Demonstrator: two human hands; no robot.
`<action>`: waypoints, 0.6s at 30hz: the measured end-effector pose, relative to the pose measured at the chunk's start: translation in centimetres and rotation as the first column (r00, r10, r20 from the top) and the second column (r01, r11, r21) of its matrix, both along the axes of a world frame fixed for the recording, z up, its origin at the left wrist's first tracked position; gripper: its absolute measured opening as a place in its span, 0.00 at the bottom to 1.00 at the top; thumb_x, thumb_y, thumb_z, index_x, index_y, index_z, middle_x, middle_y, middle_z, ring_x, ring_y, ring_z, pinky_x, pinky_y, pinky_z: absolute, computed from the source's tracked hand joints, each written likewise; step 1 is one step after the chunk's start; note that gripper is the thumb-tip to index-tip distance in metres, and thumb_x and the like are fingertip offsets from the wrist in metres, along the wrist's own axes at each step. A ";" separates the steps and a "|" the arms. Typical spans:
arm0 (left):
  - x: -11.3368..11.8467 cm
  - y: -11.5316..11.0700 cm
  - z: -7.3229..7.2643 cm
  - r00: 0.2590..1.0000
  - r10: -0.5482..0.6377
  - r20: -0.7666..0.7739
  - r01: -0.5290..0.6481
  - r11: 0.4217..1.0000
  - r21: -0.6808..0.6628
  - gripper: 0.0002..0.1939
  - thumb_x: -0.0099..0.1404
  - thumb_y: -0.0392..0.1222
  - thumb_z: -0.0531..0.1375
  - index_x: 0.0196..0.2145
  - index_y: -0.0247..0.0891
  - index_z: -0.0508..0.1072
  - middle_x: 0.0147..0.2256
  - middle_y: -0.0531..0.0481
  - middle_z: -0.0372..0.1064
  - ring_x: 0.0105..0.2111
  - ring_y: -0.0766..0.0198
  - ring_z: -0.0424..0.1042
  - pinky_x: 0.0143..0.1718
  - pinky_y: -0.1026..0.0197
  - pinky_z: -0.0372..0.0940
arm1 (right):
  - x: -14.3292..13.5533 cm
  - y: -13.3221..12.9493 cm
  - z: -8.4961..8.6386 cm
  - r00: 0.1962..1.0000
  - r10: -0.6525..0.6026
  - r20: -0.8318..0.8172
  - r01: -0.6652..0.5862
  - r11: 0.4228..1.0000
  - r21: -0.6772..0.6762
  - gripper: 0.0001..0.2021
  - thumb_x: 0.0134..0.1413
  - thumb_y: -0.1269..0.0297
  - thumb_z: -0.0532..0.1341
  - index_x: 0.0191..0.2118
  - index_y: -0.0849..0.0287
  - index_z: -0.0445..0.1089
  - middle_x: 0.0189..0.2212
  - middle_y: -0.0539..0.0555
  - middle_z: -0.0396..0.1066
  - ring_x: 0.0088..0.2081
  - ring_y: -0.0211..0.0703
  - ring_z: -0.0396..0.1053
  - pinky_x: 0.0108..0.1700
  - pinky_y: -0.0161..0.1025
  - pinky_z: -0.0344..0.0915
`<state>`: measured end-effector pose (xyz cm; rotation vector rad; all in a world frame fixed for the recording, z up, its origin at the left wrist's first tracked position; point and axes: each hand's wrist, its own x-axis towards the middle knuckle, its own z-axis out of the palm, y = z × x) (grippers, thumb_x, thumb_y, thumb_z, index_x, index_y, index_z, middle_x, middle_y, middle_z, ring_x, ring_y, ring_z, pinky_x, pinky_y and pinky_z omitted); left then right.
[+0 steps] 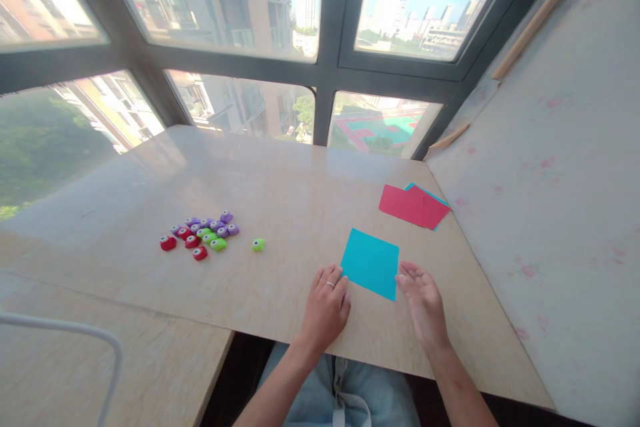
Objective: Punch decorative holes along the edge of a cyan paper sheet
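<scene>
A square sheet of blue paper (371, 263) lies flat on the table in front of me. At its left edge, my left hand (327, 303) rests palm down on the tabletop, fingers loosely bent with the tips touching or almost touching the sheet. A ring is on one finger. My right hand (424, 303) is turned sideways at the sheet's right edge, thumb and fingers apart. Its thumb is by the edge; whether it touches the paper I cannot tell. Neither hand grips anything visible.
Red paper sheets (407, 205) overlap blue ones at the right, near the papered wall (550, 200). Several small purple, red and green craft punches (206, 235) cluster at the left, with one green punch (258, 245) apart. A white tube (65, 325) curves at lower left. Windows border the back.
</scene>
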<state>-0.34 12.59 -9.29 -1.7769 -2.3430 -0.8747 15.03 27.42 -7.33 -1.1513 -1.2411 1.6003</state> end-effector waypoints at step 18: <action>-0.9 -0.8 -0.5 0.986 -0.134 -0.095 0.138 0.990 0.039 0.19 0.69 0.39 0.56 0.57 0.38 0.67 0.57 0.44 0.66 0.59 0.54 0.62 0.56 0.48 0.61 | -3.1 -9.8 6.6 0.620 0.780 0.079 -0.783 0.612 0.111 0.17 0.63 0.51 0.60 0.39 0.62 0.76 0.30 0.56 0.75 0.34 0.41 0.72 0.38 0.35 0.69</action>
